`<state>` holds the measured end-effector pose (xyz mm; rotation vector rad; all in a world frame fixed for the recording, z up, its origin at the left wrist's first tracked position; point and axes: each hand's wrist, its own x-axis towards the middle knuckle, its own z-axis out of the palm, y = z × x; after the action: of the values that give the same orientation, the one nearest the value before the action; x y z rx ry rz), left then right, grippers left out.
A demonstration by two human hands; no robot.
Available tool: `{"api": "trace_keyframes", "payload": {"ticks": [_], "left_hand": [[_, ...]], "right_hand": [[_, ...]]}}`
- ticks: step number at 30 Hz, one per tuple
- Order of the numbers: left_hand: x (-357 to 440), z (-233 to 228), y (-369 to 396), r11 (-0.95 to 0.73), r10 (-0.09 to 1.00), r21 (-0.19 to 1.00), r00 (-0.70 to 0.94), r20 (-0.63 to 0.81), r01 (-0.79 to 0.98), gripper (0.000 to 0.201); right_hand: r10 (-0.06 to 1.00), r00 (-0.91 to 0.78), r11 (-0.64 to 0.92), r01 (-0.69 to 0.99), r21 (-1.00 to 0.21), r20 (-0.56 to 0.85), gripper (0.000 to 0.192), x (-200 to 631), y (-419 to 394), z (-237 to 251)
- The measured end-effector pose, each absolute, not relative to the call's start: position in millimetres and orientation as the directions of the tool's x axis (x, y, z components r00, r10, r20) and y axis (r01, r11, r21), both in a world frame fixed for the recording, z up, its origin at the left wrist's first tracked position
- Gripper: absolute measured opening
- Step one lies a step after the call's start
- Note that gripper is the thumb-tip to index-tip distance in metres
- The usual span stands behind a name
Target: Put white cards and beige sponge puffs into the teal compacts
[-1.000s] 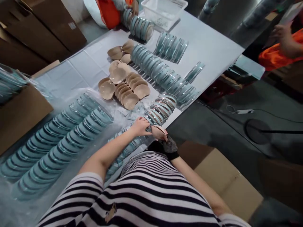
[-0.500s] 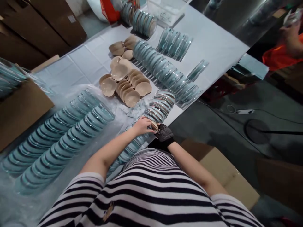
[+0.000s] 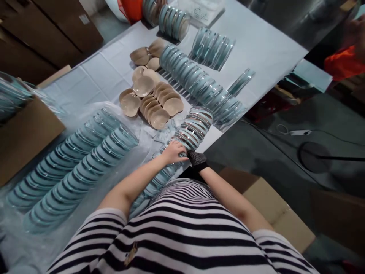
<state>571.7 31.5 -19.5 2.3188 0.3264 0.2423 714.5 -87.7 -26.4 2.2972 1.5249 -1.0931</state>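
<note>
My bare left hand [image 3: 173,152] is at the near end of a row of filled clear cases [image 3: 196,123]. Its fingers and thumb curl around the edge of a clear plastic case. Beside it is my right hand [image 3: 198,160], in a dark grey half-finger glove, its fingertips hidden at the same spot. Whatever lies between the hands is too small to make out. Brown and beige edges show inside the filled cases. Teal-tinted cases [image 3: 152,186] run below my left forearm. Beyond my hands lie beige cup-shaped pads [image 3: 159,118], several of them nested in stacks.
Two long rows of teal cases [image 3: 82,180] lie on plastic film at left, near a cardboard box [image 3: 28,137]. More case rows [image 3: 194,78] and a white basket [image 3: 202,11] stand farther back. An open carton [image 3: 273,205] sits right of me; people in orange are partly visible.
The beige pad seen between my hands is no longer visible there. My right hand has shifted slightly; my left hand stays almost in place.
</note>
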Motion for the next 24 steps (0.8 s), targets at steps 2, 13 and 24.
{"api": "trace_keyframes", "payload": {"ticks": [2,13,24], "left_hand": [[570.7,-26.6,43.4,-0.559,0.518,0.791,0.850,0.098,0.250,0.021],[571.1,-57.7,131.6,-0.528,0.669,0.397,0.656,-0.350,0.751,0.032],[562.4,13.8,75.0,0.049,0.834,0.961,0.519,-0.189,0.271,0.033]], "right_hand": [[0.724,0.184,-0.473,0.834,-0.285,-0.665,0.036,721.8,-88.8,-22.8],[0.720,0.224,-0.569,0.732,-0.374,-0.657,0.027,731.2,-99.5,-25.5],[0.853,0.380,-0.350,-0.089,-0.932,-0.357,0.050,728.8,-21.7,16.2]]}}
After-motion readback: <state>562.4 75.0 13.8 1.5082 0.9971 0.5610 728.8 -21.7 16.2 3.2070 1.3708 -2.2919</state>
